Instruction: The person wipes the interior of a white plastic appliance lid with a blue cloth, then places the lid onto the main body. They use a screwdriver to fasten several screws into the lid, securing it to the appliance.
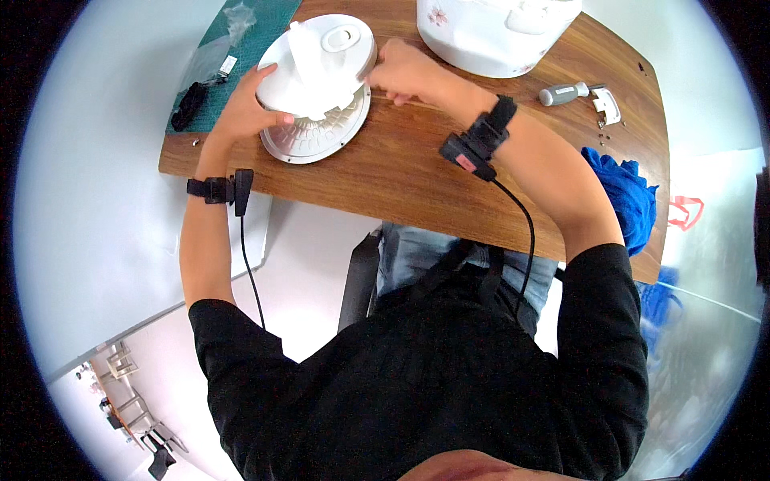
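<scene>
A white rounded plastic lid (346, 60), with an oval inset and a raised white piece on it, is tilted over a round ribbed inner cover (321, 141) on the table. My left hand (247, 108) grips the lid's left side, thumb towards the front and fingers along the rim. At the lid's right edge is my right hand (407, 74), its fingers curled in against the rim. Part of its grip is hidden from view. The ribbed cover shows below the lid, with small fasteners around its rim.
A white flowered appliance body (481, 40) stands at the far side. To the right lie a grey screwdriver (565, 94), a small white curved part (607, 107), loose screws and a blue cloth (622, 196). A green mat (269, 14) with a black bundle (188, 106) is at left.
</scene>
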{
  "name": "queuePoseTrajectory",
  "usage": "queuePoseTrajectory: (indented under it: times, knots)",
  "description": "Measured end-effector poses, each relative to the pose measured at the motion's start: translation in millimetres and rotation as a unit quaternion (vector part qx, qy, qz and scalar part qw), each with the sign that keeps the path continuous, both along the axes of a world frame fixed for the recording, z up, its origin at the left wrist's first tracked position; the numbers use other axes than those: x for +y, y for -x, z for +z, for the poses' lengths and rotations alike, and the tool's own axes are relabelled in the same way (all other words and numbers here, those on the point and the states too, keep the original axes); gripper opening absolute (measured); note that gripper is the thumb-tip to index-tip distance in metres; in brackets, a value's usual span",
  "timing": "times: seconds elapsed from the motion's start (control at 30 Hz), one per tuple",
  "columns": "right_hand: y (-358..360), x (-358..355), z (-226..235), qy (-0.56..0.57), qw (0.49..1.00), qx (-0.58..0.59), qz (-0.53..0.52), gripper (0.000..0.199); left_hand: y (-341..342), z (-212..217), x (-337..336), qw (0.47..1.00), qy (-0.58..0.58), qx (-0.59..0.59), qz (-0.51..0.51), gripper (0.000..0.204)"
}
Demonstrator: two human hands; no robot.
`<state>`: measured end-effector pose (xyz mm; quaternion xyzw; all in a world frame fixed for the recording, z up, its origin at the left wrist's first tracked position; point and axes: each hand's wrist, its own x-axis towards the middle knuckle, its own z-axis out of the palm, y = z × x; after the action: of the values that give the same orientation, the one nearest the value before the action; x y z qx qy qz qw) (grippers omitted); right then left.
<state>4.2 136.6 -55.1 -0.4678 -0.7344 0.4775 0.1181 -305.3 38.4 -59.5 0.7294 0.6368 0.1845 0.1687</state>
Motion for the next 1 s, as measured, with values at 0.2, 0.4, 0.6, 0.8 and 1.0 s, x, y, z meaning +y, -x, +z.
queuePoseTrajectory:
  times: [0.2, 0.4, 0.6, 0.8, 1.0]
  knots:
    - [-1, -47, 13, 0.001, 0.999, -0.007, 0.041, 0.037, 13, -6, 2, 0.995, 0.011, -0.031, 0.092, 0.1]
    - [3, -45, 12, -0.025, 0.999, -0.019, 0.018, 0.024, -3, 1, 0, 0.998, -0.031, 0.025, 0.054, 0.095]
    - [7, -46, 14, -0.058, 0.996, -0.058, 0.042, 0.028, -40, 8, -8, 0.969, -0.145, 0.183, -0.075, 0.073]
    - [10, -44, 11, -0.044, 0.997, -0.053, 0.019, 0.027, -56, 19, -9, 0.964, -0.124, 0.22, -0.088, 0.062]
    - [6, -37, 15, -0.04, 0.99, -0.112, 0.079, 0.018, -49, 21, -4, 0.948, -0.156, 0.257, -0.105, 0.055]
